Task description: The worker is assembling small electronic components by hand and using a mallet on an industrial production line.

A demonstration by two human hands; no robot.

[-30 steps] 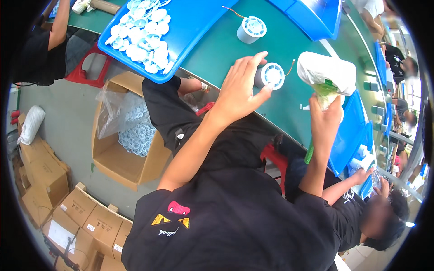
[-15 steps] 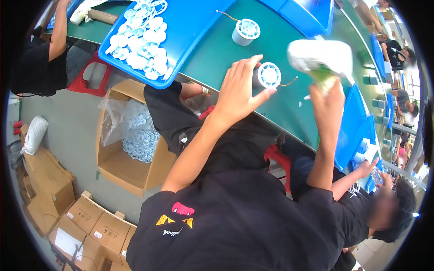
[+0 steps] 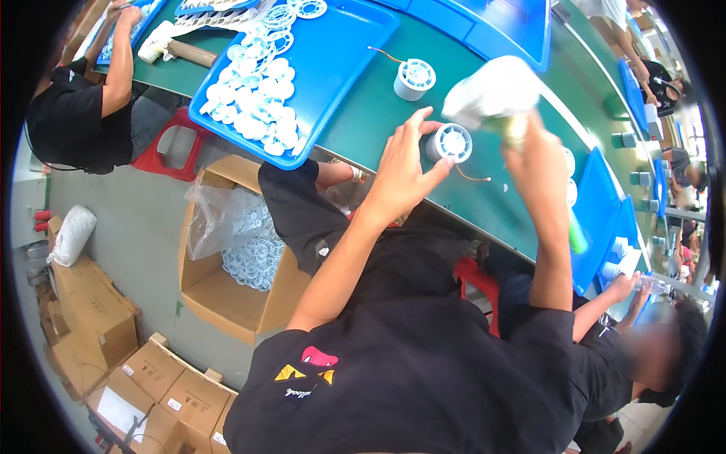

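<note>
While the left hand [image 3: 408,163] has its thumb and fingers closed around the near grey cylinder [image 3: 451,144], the right hand [image 3: 533,155] is clamped on a mallet [image 3: 495,91] with a white-wrapped head. Near cylinder sits on the green table [image 3: 348,144] close to the front edge, its light slotted end cap facing up, thumb at the rim. Thin wire [image 3: 475,178] runs from it across the tabletop toward the right. Mallet head hangs just beside the cap in view, upper right of it; head and right hand are blurred, so can't tell the gap. Green handle end [image 3: 578,233] shows past the right forearm. Second cylinder [image 3: 414,80] stands upright farther back, apart from both hands, own wire out to the left. Blue tray [image 3: 340,83] on the left carries a heap of white plastic discs [image 3: 257,98] plus some spoked rings [image 3: 280,41]. Blue bin [image 3: 522,30] at the back. Another mallet [image 3: 190,52], wrapped head, wooden handle, lies left of the tray. On the floor, an open carton [image 3: 219,295] holds pale rings [image 3: 253,261] beside clear plastic film. Co-workers sit on both sides, left [image 3: 83,113] and right [image 3: 658,356].
</note>
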